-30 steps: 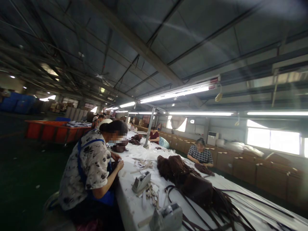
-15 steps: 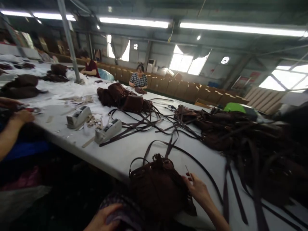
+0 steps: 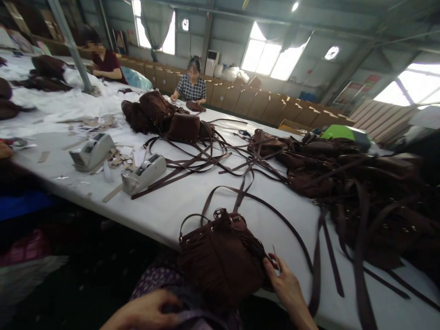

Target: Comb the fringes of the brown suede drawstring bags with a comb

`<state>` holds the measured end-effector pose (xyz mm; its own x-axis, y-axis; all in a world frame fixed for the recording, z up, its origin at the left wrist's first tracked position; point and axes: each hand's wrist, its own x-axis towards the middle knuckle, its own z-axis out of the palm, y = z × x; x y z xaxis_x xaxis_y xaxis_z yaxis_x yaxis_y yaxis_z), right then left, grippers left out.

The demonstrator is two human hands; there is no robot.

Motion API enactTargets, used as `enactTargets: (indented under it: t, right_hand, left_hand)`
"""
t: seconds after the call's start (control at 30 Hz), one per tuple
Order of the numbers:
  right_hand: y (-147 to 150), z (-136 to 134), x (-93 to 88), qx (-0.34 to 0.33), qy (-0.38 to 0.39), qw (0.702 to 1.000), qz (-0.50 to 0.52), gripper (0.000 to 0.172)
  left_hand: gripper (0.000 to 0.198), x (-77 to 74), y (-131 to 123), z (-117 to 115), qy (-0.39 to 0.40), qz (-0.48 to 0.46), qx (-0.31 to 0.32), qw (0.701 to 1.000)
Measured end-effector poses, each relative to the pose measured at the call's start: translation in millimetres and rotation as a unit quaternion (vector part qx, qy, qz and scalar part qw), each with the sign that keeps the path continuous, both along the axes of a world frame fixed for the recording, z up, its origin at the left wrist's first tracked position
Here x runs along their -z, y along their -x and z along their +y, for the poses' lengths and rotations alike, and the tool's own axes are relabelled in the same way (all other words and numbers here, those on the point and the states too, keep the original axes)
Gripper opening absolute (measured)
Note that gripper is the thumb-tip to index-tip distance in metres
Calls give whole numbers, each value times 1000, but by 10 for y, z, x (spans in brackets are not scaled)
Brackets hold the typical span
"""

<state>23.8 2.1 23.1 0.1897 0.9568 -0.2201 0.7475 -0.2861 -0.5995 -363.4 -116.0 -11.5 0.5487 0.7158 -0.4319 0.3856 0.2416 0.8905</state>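
Note:
A dark brown fringed bag [image 3: 223,261] with eyelets and a drawn top lies at the table's front edge, overhanging my lap. Its long strap [image 3: 275,217] loops across the tabletop to the right. At the bag's right side, my right hand [image 3: 287,282] is closed, with a slim pointed metal tool [image 3: 276,258] upright between the fingers; its exact kind is unclear. Those fingertips touch or nearly touch the bag. Down at my lap, my left hand [image 3: 151,308] has curled fingers beside purple patterned cloth [image 3: 156,277]. Blur and shadow hide what it grips.
Two tape dispensers [image 3: 144,174] and card scraps [image 3: 123,158] lie left on the white table [image 3: 178,201]. Brown bags with tangled straps pile up at right [image 3: 374,201] and mid-table [image 3: 154,112]. Two people [image 3: 192,85] sit across; a co-worker's hand [image 3: 5,150] shows at left.
My view has tipped down and the scene sits higher. My right hand keeps the slim tool beside the bag. The co-worker's arms at left have mostly left the picture.

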Motion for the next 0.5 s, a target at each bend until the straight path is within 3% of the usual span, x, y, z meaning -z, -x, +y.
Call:
enactTargets:
  t: [0.1,0.2,0.27,0.4,0.5]
  right_hand:
    - [119,154,16,-2,-24,999,25,60]
    - [292,246,5,-31,-48,997,54,51]
    - [376,261,-12,-38,-69,995,65,49]
    - [385,221,-75,-34,-103,991,77,50]
    - [299,184,-152,-41,-120,989,71,50]
  left_hand:
    - [48,-192,33,176,-12,-49,-129,990]
    - [50,-383,-36,468,-39,-105,-277,954]
    - [50,-488,-141,698,-70,-112,-331,935]
    - [54,-601,-432,1128,-155,-70,-315,934]
    - [58,-582,-617,1409,-203,-21,-288,936]
